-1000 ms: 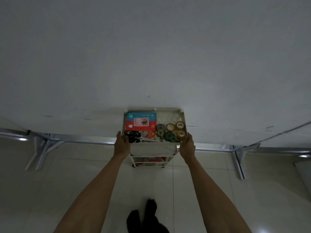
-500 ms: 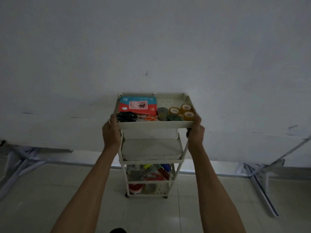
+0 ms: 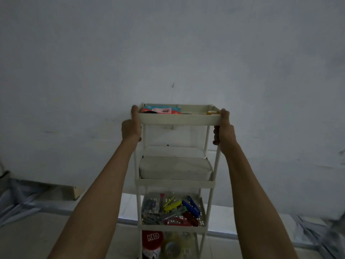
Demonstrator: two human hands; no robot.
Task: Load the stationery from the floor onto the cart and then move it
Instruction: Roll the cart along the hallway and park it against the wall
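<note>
1. Because the plain grey-white wall [image 3: 168, 43] stands just behind it, the cart has little room ahead. I judge that any move must go sideways or back over the pale tiled floor [image 3: 37, 240].
2. The tall cream plastic cart with four tiers on slim posts [image 3: 179, 119] stands upright between both outstretched arms. Its foot is cut off at the bottom edge, so I cannot tell whether it rests on the floor.
3. Stationery sits on every tier, which suggests loading is done and moving is the step in hand.
   - A white padded case [image 3: 175, 168] fills the second tier.
   - Coloured pens and markers [image 3: 173, 208] lie on the third.
   - A red can with white letters [image 3: 152, 240] stands in the lowest.
4. The left hand [image 3: 130, 128] and the right hand [image 3: 225, 128] each clench one end of the top tray, probably to steer the cart evenly and keep it from tipping.
5. Each thumb hooks over the rim, and the fingers [image 3: 215, 135] curl beneath the tray's outer corners, so the cart lies between the two grips.
6. A flat red-and-blue pack [image 3: 161, 110] lies in the top tray near the left thumb, and a yellow tape roll [image 3: 211, 112] sits just beside the right thumb. Neither hand touches them.
</note>
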